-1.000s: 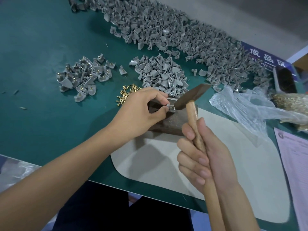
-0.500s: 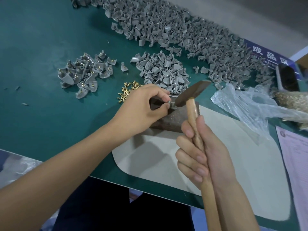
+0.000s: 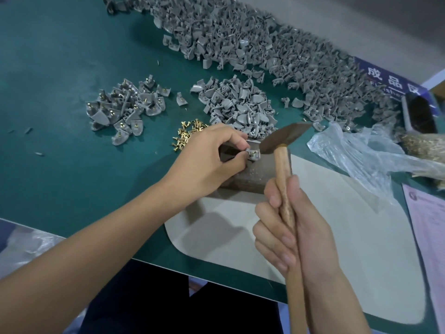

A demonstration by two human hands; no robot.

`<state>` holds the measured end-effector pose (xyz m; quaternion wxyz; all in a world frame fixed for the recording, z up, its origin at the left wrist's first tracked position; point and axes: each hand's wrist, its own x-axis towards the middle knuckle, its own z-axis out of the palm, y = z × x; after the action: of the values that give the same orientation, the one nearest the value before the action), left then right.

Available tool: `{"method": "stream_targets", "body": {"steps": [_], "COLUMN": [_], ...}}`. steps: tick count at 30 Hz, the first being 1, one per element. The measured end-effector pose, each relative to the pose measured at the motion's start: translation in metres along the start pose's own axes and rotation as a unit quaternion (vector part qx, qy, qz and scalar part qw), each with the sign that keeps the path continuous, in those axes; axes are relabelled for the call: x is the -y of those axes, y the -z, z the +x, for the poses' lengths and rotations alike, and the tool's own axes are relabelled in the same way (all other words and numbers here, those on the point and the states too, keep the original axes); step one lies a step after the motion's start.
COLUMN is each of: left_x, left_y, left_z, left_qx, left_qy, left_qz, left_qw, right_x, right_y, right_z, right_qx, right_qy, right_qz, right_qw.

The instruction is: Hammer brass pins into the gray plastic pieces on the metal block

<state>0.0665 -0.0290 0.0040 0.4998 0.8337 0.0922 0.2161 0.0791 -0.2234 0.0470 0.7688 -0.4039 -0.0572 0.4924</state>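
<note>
My left hand (image 3: pixel 212 157) pinches a small gray plastic piece (image 3: pixel 253 154) with a brass pin in it on top of the dark metal block (image 3: pixel 255 175). My right hand (image 3: pixel 291 227) grips the wooden handle of a hammer (image 3: pixel 284 138). The dark hammer head sits just right of the piece, its thin end almost touching the pin. Loose brass pins (image 3: pixel 186 136) lie on the green mat behind my left hand.
A small heap of gray pieces with pins (image 3: pixel 125 109) lies at the left, a heap without pins (image 3: pixel 240 107) behind the block, a large pile (image 3: pixel 252 42) along the back. A plastic bag (image 3: pixel 366 155) and paper (image 3: pixel 428 222) lie right. A beige pad (image 3: pixel 337 237) lies under the block.
The hammer head has stayed close to the pin, shifting only slightly. My left hand keeps pinching the piece on the block.
</note>
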Motion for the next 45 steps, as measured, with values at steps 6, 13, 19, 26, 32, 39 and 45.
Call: {"method": "stream_targets", "body": {"steps": [6, 13, 19, 26, 32, 39, 45], "left_x": [0.001, -0.002, -0.002, 0.0, 0.001, 0.0, 0.001], "left_y": [0.0, 0.0, 0.0, 0.0, 0.0, 0.001, 0.0], "left_z": [0.0, 0.0, -0.001, 0.0, 0.001, 0.0, 0.001], "left_qx": [0.004, 0.001, 0.003, 0.0, 0.005, 0.007, 0.001], "left_qy": [-0.002, 0.001, 0.01, 0.007, 0.015, 0.01, 0.01], "left_qz": [0.0, -0.02, -0.029, -0.024, -0.018, -0.013, -0.013], "left_qw": [1.0, 1.0, 1.0, 1.0, 1.0, 1.0, 1.0], "right_x": [0.006, 0.009, 0.012, 0.012, 0.007, -0.002, -0.01], "right_y": [0.002, -0.001, 0.001, 0.001, 0.002, -0.002, 0.002], "right_z": [-0.001, 0.001, 0.0, 0.002, 0.0, 0.0, 0.004], "right_qx": [0.022, 0.004, -0.024, 0.011, 0.031, 0.063, 0.017], "right_qy": [-0.031, -0.025, -0.035, -0.04, -0.02, 0.006, 0.005], "right_qz": [0.019, 0.006, 0.0, 0.027, 0.059, 0.066, 0.06], "right_qw": [0.999, 1.0, 0.999, 0.999, 0.998, 0.996, 0.998]}}
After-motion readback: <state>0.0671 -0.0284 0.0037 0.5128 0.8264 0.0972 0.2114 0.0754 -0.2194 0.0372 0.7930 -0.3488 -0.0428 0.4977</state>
